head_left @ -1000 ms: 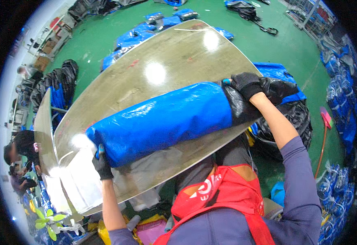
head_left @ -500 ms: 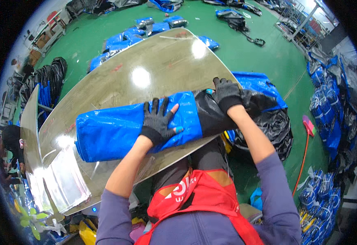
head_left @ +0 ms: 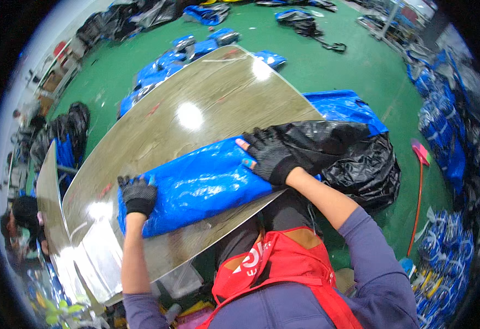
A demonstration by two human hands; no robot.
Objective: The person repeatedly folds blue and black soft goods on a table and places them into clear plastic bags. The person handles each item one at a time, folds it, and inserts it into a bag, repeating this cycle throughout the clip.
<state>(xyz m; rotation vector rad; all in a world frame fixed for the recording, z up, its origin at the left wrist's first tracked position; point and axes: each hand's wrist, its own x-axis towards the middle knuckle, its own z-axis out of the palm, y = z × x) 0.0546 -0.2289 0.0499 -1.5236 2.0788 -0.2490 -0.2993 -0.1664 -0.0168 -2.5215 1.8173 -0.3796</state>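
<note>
A folded blue plastic tarp (head_left: 201,186), with a crumpled black section (head_left: 327,142) continuing from its right end, lies across a glossy table board (head_left: 196,82). My left hand (head_left: 137,197), in a dark knit glove, is at the tarp's left end, its fingers curled at the edge. My gloved right hand (head_left: 273,156) rests palm down where blue meets black, with bare pink and teal-covered tips showing. From there the black part sags off the board's right side into a bunched heap.
Blue packs (head_left: 166,63) lie on the green floor (head_left: 283,52) beyond the board. Tied blue bundles (head_left: 442,247) are stacked at the right, near a red-handled broom (head_left: 418,186). Another blue sheet (head_left: 344,107) spreads past the board's right edge. Black bags (head_left: 75,129) stand at left.
My left hand has moved left from the tarp's middle to its left end. The right hand has slid left from the black part to the colour boundary. The black part now spreads wider.
</note>
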